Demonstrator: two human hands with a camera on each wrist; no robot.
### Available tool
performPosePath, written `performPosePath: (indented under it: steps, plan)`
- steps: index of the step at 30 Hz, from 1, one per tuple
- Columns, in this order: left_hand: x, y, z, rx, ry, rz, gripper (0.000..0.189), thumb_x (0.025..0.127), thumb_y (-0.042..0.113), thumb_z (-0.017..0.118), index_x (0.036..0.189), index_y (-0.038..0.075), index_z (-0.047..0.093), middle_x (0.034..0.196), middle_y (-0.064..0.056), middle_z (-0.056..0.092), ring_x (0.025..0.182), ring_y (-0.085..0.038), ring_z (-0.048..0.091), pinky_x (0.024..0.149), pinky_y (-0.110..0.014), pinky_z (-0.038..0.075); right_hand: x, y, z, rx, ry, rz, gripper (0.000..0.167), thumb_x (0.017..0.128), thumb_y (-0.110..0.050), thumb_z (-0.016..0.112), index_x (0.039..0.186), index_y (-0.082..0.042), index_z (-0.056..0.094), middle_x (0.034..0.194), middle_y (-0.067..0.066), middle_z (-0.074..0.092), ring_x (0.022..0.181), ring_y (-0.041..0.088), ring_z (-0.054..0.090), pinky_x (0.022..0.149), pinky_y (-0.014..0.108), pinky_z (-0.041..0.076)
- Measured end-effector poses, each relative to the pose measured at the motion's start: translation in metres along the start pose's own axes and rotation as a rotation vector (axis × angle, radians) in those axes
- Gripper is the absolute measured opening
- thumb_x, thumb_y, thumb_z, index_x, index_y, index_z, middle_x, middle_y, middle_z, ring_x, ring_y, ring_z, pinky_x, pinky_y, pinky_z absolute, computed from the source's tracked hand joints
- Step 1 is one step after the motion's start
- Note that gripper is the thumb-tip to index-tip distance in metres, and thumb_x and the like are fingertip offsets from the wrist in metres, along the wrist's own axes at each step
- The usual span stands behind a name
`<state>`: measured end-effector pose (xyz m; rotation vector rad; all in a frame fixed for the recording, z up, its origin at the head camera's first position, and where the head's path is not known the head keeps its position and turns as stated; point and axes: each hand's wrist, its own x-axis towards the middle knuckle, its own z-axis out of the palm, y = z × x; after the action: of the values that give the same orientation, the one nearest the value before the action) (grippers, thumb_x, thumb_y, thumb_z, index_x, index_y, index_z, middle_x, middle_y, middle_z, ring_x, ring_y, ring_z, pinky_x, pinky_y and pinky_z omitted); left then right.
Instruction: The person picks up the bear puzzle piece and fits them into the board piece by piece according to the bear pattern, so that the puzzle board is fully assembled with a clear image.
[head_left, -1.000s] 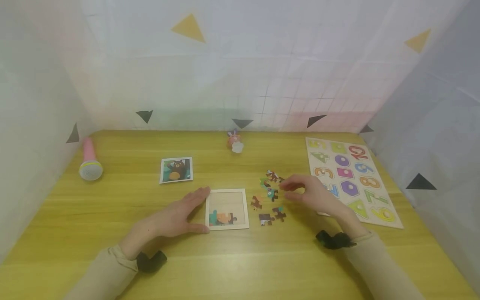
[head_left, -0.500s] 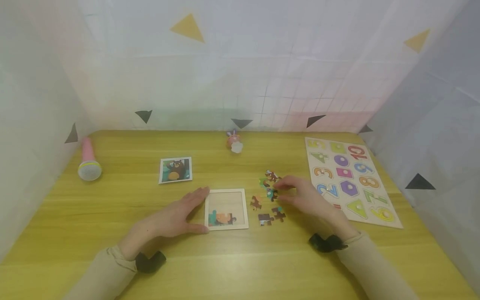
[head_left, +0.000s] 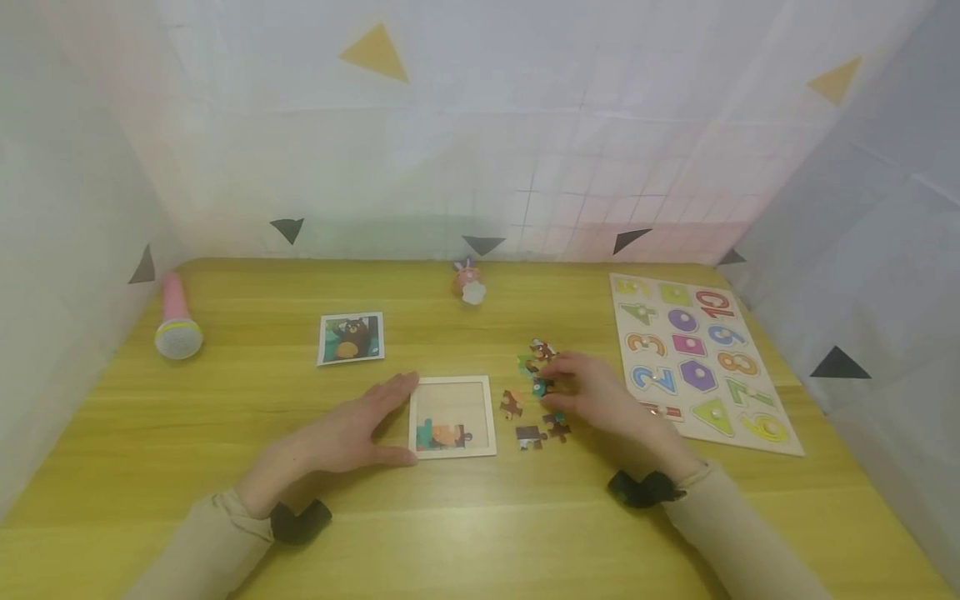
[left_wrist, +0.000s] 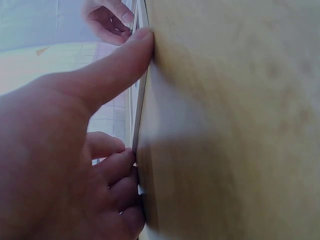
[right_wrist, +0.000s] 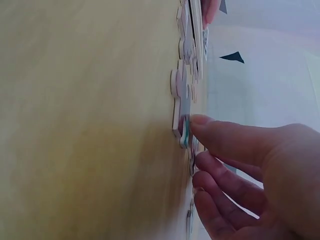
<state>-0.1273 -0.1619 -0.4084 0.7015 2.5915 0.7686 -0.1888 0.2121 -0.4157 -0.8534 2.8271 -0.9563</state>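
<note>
A square wooden puzzle tray point(head_left: 492, 417) holds joined teal and orange pieces point(head_left: 446, 437) along its lower left. My left hand point(head_left: 348, 429) rests against the tray's left side, index finger at the upper corner and thumb at the lower one. In the left wrist view, the thumb point(left_wrist: 135, 47) lies on the tray's edge. My right hand point(head_left: 592, 396) is over the loose pieces, thumb and index finger apart on either side of a teal jigsaw piece point(head_left: 538, 388), partly covering it. In the right wrist view the right thumb point(right_wrist: 215, 131) is close beside the pieces.
More loose pieces lie around, including an orange-brown one point(head_left: 512, 404) and a dark one point(head_left: 529, 437). A bear picture card point(head_left: 351, 338), pink toy microphone point(head_left: 177, 321), small pink figure point(head_left: 468, 282) and number board point(head_left: 701, 367) are also on the table.
My right hand has moved left from beyond the loose pieces until its fingers straddle the teal piece. The left hand and the tray have stayed in place.
</note>
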Motion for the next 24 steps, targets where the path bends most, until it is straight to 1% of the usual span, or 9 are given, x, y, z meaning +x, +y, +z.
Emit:
performPosePath:
  steps: [2, 5, 10, 12, 14, 17, 21, 23, 24]
  plan:
    - [0.0000, 0.0006, -0.0004, -0.003, 0.000, 0.000, 0.104, 0.086, 0.054, 0.073, 0.161, 0.013, 0.015, 0.168, -0.009, 0.013, 0.154, -0.034, 0.015, 0.124, -0.053, 0.018, -0.0004, -0.0015, -0.0003, -0.002, -0.011, 0.001, 0.029, 0.081, -0.014, 0.083, 0.108, -0.011, 0.074, 0.107, 0.002, 0.069, 0.103, 0.025, 0.066, 0.097, 0.049, 0.052]
    - [0.0000, 0.0013, -0.0008, -0.003, -0.003, -0.002, 0.104, 0.086, 0.054, 0.073, 0.161, 0.013, 0.015, 0.168, -0.009, 0.013, 0.154, -0.034, 0.015, 0.124, -0.053, 0.019, -0.0010, -0.0015, -0.0001, -0.006, -0.022, 0.000, 0.028, 0.081, -0.014, 0.083, 0.108, -0.012, 0.074, 0.106, 0.000, 0.069, 0.102, 0.022, 0.065, 0.095, 0.046, 0.053]
    - [0.0000, 0.0012, -0.0010, 0.001, -0.006, -0.004, 0.104, 0.086, 0.055, 0.072, 0.162, 0.014, 0.015, 0.168, -0.008, 0.013, 0.154, -0.033, 0.015, 0.123, -0.053, 0.019, -0.0011, 0.0011, 0.0011, -0.014, -0.038, 0.019, 0.030, 0.080, -0.021, 0.084, 0.107, -0.013, 0.074, 0.099, -0.004, 0.065, 0.088, 0.013, 0.062, 0.078, 0.031, 0.054]
    - [-0.0003, 0.0012, -0.0011, 0.000, -0.005, -0.004, 0.104, 0.086, 0.055, 0.072, 0.162, 0.013, 0.015, 0.168, -0.008, 0.013, 0.154, -0.033, 0.015, 0.123, -0.053, 0.019, -0.0012, 0.0021, 0.0015, -0.011, -0.047, 0.029, 0.030, 0.080, -0.023, 0.085, 0.106, -0.012, 0.074, 0.097, -0.004, 0.063, 0.084, 0.011, 0.060, 0.074, 0.028, 0.053]
    - [-0.0005, 0.0011, -0.0011, -0.001, -0.003, -0.003, 0.104, 0.086, 0.055, 0.073, 0.161, 0.013, 0.015, 0.168, -0.008, 0.013, 0.154, -0.034, 0.015, 0.123, -0.053, 0.019, -0.0013, 0.0032, 0.0015, -0.016, -0.049, 0.031, 0.030, 0.081, -0.025, 0.084, 0.106, -0.012, 0.074, 0.096, -0.004, 0.063, 0.083, 0.009, 0.059, 0.074, 0.027, 0.052]
    - [-0.0007, 0.0011, -0.0010, -0.002, -0.002, -0.003, 0.104, 0.086, 0.055, 0.073, 0.162, 0.014, 0.015, 0.168, -0.008, 0.013, 0.154, -0.033, 0.015, 0.123, -0.053, 0.019, -0.0017, 0.0042, 0.0002, -0.024, -0.041, 0.023, 0.022, 0.086, -0.024, 0.080, 0.105, -0.013, 0.075, 0.095, -0.005, 0.063, 0.083, 0.009, 0.058, 0.076, 0.028, 0.052]
    - [-0.0007, 0.0011, -0.0010, 0.002, -0.003, -0.003, 0.104, 0.086, 0.056, 0.072, 0.162, 0.014, 0.015, 0.168, -0.008, 0.012, 0.154, -0.033, 0.014, 0.124, -0.052, 0.019, -0.0034, 0.0036, -0.0047, 0.009, -0.020, 0.000, 0.014, 0.089, -0.014, 0.075, 0.103, -0.013, 0.076, 0.093, -0.005, 0.065, 0.083, 0.010, 0.059, 0.076, 0.028, 0.053]
    - [-0.0006, 0.0011, -0.0010, 0.005, -0.005, -0.004, 0.104, 0.086, 0.056, 0.072, 0.162, 0.014, 0.015, 0.168, -0.008, 0.012, 0.154, -0.032, 0.014, 0.124, -0.052, 0.019, -0.0043, 0.0034, -0.0071, 0.038, -0.025, -0.016, 0.017, 0.087, -0.008, 0.076, 0.103, -0.013, 0.076, 0.093, -0.005, 0.067, 0.085, 0.012, 0.062, 0.077, 0.029, 0.055]
    - [-0.0006, 0.0011, -0.0010, 0.006, -0.006, -0.003, 0.104, 0.086, 0.056, 0.072, 0.162, 0.014, 0.015, 0.168, -0.008, 0.012, 0.154, -0.032, 0.014, 0.124, -0.052, 0.018, -0.0047, 0.0034, -0.0080, 0.045, -0.031, -0.025, 0.020, 0.086, -0.005, 0.077, 0.104, -0.012, 0.076, 0.096, -0.005, 0.068, 0.088, 0.013, 0.064, 0.080, 0.031, 0.056]
